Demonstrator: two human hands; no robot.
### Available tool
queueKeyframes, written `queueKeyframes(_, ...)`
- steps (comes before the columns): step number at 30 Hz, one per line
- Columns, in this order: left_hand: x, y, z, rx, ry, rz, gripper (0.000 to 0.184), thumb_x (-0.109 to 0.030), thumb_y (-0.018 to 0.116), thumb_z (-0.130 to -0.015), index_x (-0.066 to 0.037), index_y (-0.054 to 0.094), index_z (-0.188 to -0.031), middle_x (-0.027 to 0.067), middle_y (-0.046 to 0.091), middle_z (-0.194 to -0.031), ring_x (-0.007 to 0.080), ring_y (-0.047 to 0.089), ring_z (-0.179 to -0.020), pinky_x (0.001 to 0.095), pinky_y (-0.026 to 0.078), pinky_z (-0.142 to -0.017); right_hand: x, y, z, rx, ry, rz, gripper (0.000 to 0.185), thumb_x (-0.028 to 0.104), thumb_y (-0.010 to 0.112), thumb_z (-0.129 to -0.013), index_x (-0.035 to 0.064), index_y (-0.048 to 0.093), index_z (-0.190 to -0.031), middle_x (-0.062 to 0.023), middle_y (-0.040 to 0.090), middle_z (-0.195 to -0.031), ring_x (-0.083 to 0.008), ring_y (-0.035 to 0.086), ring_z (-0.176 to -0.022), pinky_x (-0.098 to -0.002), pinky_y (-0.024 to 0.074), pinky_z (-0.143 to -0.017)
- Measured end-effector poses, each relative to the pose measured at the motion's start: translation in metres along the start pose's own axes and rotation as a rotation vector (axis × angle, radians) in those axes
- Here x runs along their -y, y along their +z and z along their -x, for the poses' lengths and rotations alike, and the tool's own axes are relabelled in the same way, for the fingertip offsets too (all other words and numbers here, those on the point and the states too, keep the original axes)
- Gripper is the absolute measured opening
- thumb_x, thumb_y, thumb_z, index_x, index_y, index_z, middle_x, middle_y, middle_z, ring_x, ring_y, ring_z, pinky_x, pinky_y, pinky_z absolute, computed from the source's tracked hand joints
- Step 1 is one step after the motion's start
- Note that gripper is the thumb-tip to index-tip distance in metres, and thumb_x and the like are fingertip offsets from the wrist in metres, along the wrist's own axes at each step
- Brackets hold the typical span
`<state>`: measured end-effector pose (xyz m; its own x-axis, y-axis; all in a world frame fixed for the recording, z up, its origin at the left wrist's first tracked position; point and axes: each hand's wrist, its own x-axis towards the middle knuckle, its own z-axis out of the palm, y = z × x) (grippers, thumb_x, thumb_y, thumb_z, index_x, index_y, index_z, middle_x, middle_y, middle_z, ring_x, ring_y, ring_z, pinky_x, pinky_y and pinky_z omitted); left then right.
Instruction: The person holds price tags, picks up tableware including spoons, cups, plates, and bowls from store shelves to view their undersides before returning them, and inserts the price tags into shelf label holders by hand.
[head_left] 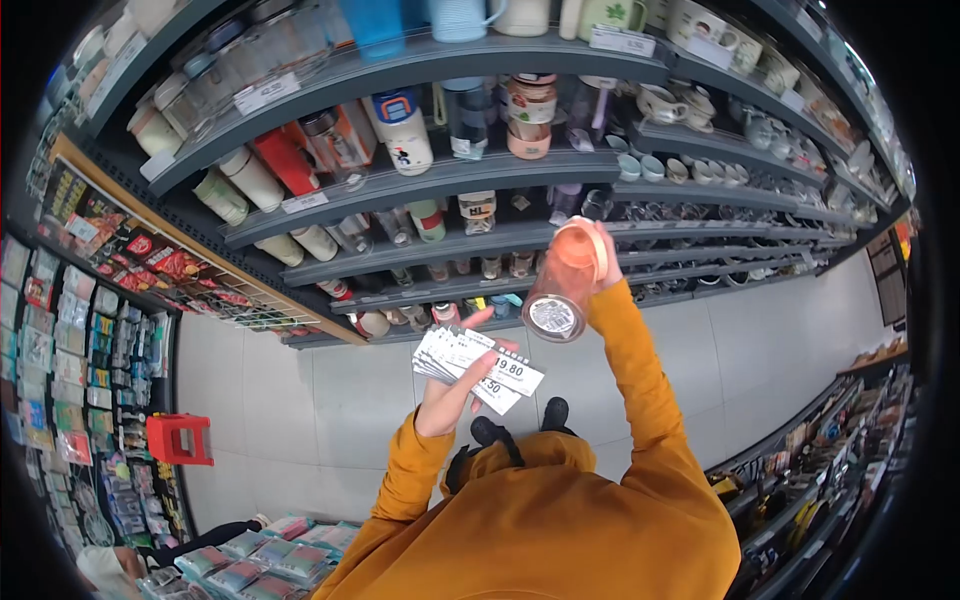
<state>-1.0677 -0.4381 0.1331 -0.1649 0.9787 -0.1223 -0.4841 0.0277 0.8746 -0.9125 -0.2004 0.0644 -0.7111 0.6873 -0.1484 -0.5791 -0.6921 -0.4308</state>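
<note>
My left hand (447, 400) is closed on a fanned stack of white price tags (465, 362), with 19.80 readable on one of them. My right hand (607, 258) grips a clear bottle (560, 285) by its orange-pink upper part. The bottle is tilted, its base with a round white label facing me. Both hands are in front of the shelves, apart from each other, the bottle to the right of the tags.
Curved grey shelves (400, 180) hold cups, bottles and glassware. A red stool (180, 439) stands on the floor at the left, near racks of packaged goods (75, 365). More shelving (820, 480) is at the right. Part of another person (105, 570) shows at lower left.
</note>
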Motion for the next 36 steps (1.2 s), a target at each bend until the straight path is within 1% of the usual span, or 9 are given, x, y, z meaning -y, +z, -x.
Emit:
queueKeyframes(8, 0.000, 0.086, -0.023, 0.149, 0.037, 0.006, 0.071, -0.009, 0.054, -0.086, -0.008, 0.016, -0.147, 0.0128, 0.063, -0.099, 0.0070, 0.059, -0.064, 0.0148, 0.036, -0.036, 0.020, -0.005, 0.032, 0.054, 0.318, -0.069, 0.040, 0.044, 0.044, -0.094, 0.0096, 0.057, -0.108, -0.0105, 0.064, -0.101, -0.0234, 0.060, -0.095, -0.0371, 0.0495, -0.085)
queueKeyframes(11, 0.011, 0.120, -0.030, 0.091, 0.034, 0.078, 0.067, -0.010, 0.053, -0.087, -0.003, 0.019, -0.145, 0.0126, 0.063, -0.099, 0.0061, 0.057, -0.061, 0.0150, 0.035, -0.036, 0.021, -0.063, 0.032, 0.020, -0.048, 0.259, 0.041, 0.040, 0.042, -0.095, 0.0049, 0.055, -0.111, -0.0188, 0.060, -0.109, -0.0291, 0.062, -0.091, -0.0372, 0.0538, -0.081)
queueKeyframes(14, 0.022, 0.147, -0.037, 0.089, 0.056, 0.182, 0.065, -0.010, 0.052, -0.088, -0.003, 0.019, -0.145, 0.0123, 0.063, -0.100, 0.0059, 0.057, -0.061, 0.0151, 0.035, -0.036, 0.056, -0.062, 0.051, 0.042, -0.083, 0.318, 0.042, 0.037, 0.043, -0.093, 0.0015, 0.053, -0.113, -0.0211, 0.058, -0.113, -0.0293, 0.061, -0.094, -0.0372, 0.0539, -0.081)
queueKeyframes(15, 0.025, 0.159, -0.038, 0.047, 0.068, 0.186, 0.063, -0.010, 0.051, -0.089, -0.004, 0.021, -0.144, 0.0115, 0.063, -0.100, 0.0062, 0.057, -0.061, 0.0150, 0.036, -0.036, 0.066, -0.044, 0.068, 0.059, -0.218, 0.622, 0.042, 0.037, 0.044, -0.092, 0.0002, 0.053, -0.112, -0.0201, 0.059, -0.110, -0.0279, 0.061, -0.094, -0.0364, 0.0534, -0.081)
queueKeyframes(18, 0.031, 0.187, -0.033, -0.054, 0.033, 0.277, 0.062, -0.010, 0.050, -0.089, -0.005, 0.021, -0.144, 0.0116, 0.063, -0.100, 0.0065, 0.058, -0.063, 0.0152, 0.037, -0.036, 0.078, -0.015, 0.092, -0.094, -0.021, -0.301, 0.045, 0.039, 0.052, -0.087, -0.0013, 0.052, -0.107, -0.0153, 0.060, -0.099, -0.0236, 0.059, -0.092, -0.0338, 0.0509, -0.080)
queueKeyframes(21, 0.047, 0.204, -0.026, -0.085, 0.064, 0.280, 0.064, -0.010, 0.049, -0.089, -0.006, 0.019, -0.145, 0.0128, 0.063, -0.101, 0.0113, 0.063, -0.071, 0.0159, 0.038, -0.035, 0.085, -0.018, 0.087, -0.003, 0.021, -0.494, 0.058, 0.050, 0.052, -0.086, -0.0041, 0.053, -0.106, -0.0149, 0.059, -0.099, -0.0239, 0.057, -0.091, -0.0335, 0.0494, -0.081)
queueKeyframes(26, 0.042, 0.230, -0.012, -0.087, 0.094, 0.140, 0.067, -0.011, 0.050, -0.089, -0.008, 0.016, -0.147, 0.0158, 0.062, -0.108, 0.0149, 0.065, -0.076, 0.0162, 0.040, -0.036, 0.087, 0.001, 0.105, 0.034, 0.111, -0.597, 0.054, 0.049, 0.055, -0.085, -0.0009, 0.053, -0.105, -0.0146, 0.057, -0.098, -0.0244, 0.057, -0.090, -0.0338, 0.0491, -0.081)
queueKeyframes(31, 0.051, 0.250, -0.009, -0.304, 0.369, -0.165, 0.055, -0.013, 0.051, -0.091, 0.005, 0.027, -0.137, 0.0189, 0.058, -0.119, 0.0075, 0.058, -0.061, 0.0158, 0.038, -0.039, 0.089, -0.009, 0.103, -0.008, 0.206, -0.633, 0.056, 0.049, 0.058, -0.082, -0.0022, 0.053, -0.104, -0.0156, 0.057, -0.098, -0.0251, 0.058, -0.090, -0.0359, 0.0505, -0.081)
queueKeyframes(36, 0.044, 0.235, -0.018, -0.081, 0.456, -0.450, 0.047, -0.001, 0.051, -0.090, 0.007, 0.037, -0.134, 0.0141, 0.059, -0.123, 0.0080, 0.060, -0.085, 0.0185, 0.048, -0.069, 0.083, -0.018, 0.101, -0.017, 0.202, -0.601, 0.057, 0.051, 0.055, -0.083, -0.0027, 0.055, -0.103, -0.0160, 0.059, -0.098, -0.0270, 0.059, -0.089, -0.0381, 0.0508, -0.081)
